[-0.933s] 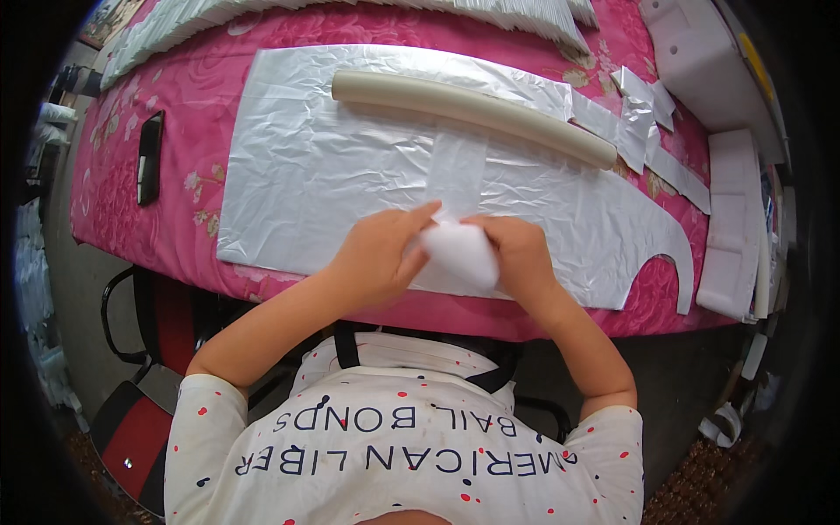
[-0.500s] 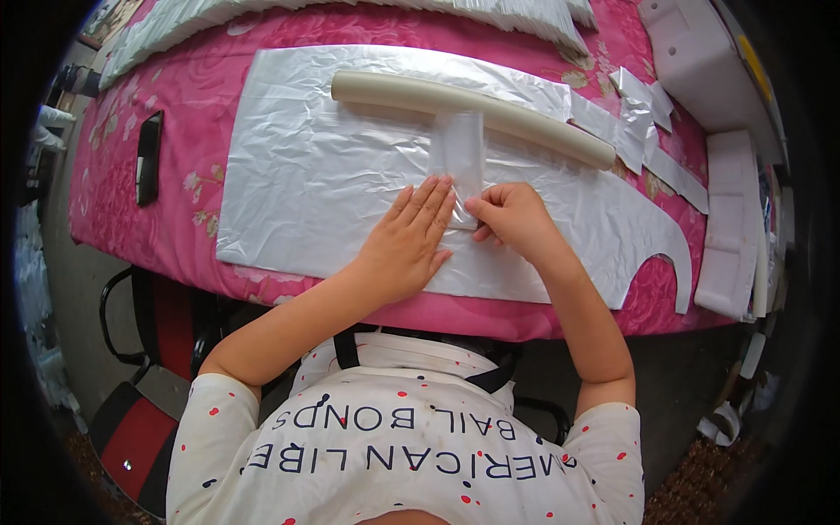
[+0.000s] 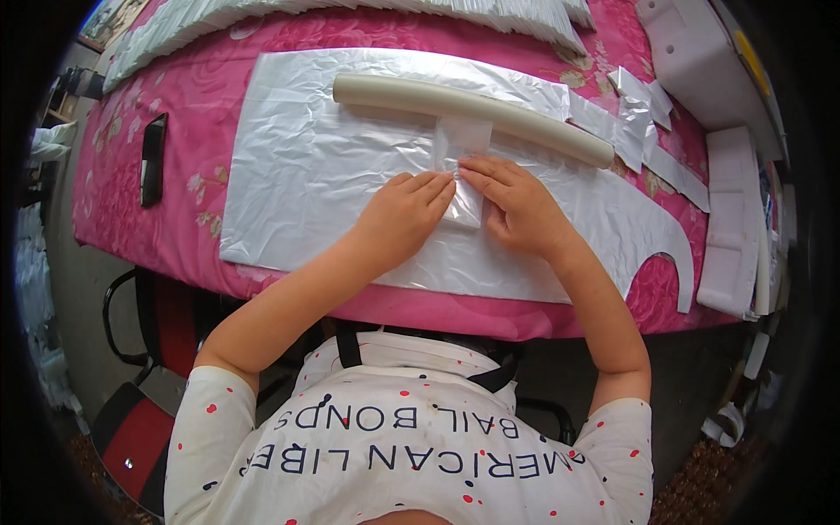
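Note:
A small piece of clear plastic film [image 3: 464,208] lies on a large silvery-white plastic sheet [image 3: 297,175], just on the near side of a long beige tube [image 3: 472,107]. My left hand [image 3: 404,212] comes at the film from the left, its fingers together and the tips pressed at a crease. From the right, my right hand [image 3: 521,206] meets it with fingers bent and pressed together on the same crease. Both sets of fingertips nearly touch. The film under them is partly hidden, and its lower part looks folded over.
Pink flowered cloth [image 3: 206,131] covers the table. A black phone [image 3: 152,160] lies at the left. Stacked white sheets [image 3: 350,7] line the far edge. Silvery scraps [image 3: 637,122] and white foam blocks [image 3: 731,219] are at the right. A red-and-black chair [image 3: 136,442] stands lower left.
My left hand has gone from lying flat to fingertips pressed at the film's crease. My right hand has moved up and left along the film, away from its lower edge.

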Tool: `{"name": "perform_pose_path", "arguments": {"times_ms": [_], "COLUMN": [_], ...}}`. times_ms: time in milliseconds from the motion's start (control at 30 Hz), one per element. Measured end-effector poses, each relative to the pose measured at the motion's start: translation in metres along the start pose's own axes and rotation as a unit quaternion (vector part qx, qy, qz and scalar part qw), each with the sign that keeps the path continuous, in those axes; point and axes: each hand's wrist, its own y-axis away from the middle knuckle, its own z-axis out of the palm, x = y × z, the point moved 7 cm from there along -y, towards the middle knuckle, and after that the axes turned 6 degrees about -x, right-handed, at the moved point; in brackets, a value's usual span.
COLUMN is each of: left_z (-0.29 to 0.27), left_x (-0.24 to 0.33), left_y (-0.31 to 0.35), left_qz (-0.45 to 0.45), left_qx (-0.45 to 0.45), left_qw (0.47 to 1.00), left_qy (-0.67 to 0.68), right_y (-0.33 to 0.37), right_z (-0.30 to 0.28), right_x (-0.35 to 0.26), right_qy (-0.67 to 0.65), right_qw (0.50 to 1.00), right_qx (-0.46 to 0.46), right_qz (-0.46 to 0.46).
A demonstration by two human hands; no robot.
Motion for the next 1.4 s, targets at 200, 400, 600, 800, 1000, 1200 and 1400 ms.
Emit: {"name": "perform_pose_path", "arguments": {"times_ms": [200,400,600,800,1000,1200,1400], "left_z": [-0.011,-0.011,-0.007,-0.002,-0.019,0.005,0.027], "left_x": [0.016,0.019,-0.009,-0.041,-0.029,0.01,0.0], "left_y": [0.028,0.049,0.036,0.016,0.004,-0.012,-0.012], "left_qz": [0.074,0.038,-0.179,-0.316,-0.262,-0.095,-0.121], "left_qx": [0.029,-0.005,-0.071,-0.018,0.027,0.022,-0.007], "left_qw": [0.996,0.994,0.965,0.889,0.953,0.995,0.992], "left_qy": [0.028,0.099,0.18,0.332,0.151,0.035,0.027], "right_y": [0.012,0.031,0.027,0.011,0.007,0.003,0.005], "right_z": [0.01,0.018,0.014,0.028,0.035,0.035,0.036], "right_x": [-0.017,-0.048,-0.015,0.024,0.037,0.036,0.039], "right_qy": [0.007,-0.007,-0.163,-0.33,-0.375,-0.376,-0.327], "right_qw": [0.999,0.998,0.969,0.848,0.795,0.798,0.822], "right_qx": [0.02,0.053,0.048,-0.086,-0.151,-0.169,-0.173], "right_qz": [-0.048,-0.044,0.179,0.407,0.452,0.44,0.433]}}
